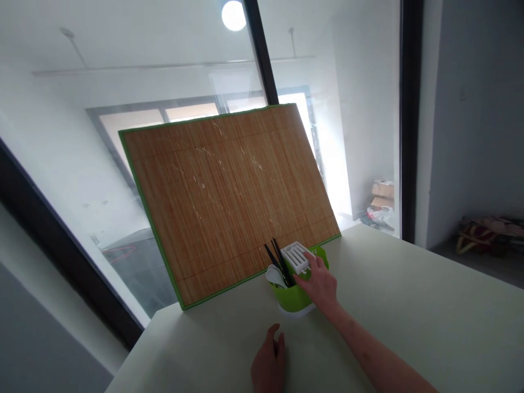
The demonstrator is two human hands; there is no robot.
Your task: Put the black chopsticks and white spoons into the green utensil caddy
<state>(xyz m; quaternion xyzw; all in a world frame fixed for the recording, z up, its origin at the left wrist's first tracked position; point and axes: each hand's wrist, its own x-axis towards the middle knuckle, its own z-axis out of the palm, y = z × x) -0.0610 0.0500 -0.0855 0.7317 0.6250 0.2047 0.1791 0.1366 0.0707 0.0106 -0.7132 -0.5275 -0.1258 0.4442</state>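
A green utensil holder (292,298) with a white base stands on the table. White spoons (275,275) and black chopsticks (280,261) lean in its left part. My right hand (318,283) reaches over the holder's right side, its fingers closed on the edge of a white slotted rack (298,256). The rack is tilted above the holder's opening. I cannot tell whether its lower end touches the holder. Nearer to me, my left hand (270,360) rests at the table with its fingers loosely curled, thumb and forefinger apart and nothing between them.
A brown bamboo mat (233,202) with a green border stands on the pale table (409,305), leaning against the glass partition (303,71) behind. Beyond the glass lie cardboard boxes (382,191). A pile of cloth-like things (487,232) is on the floor at right.
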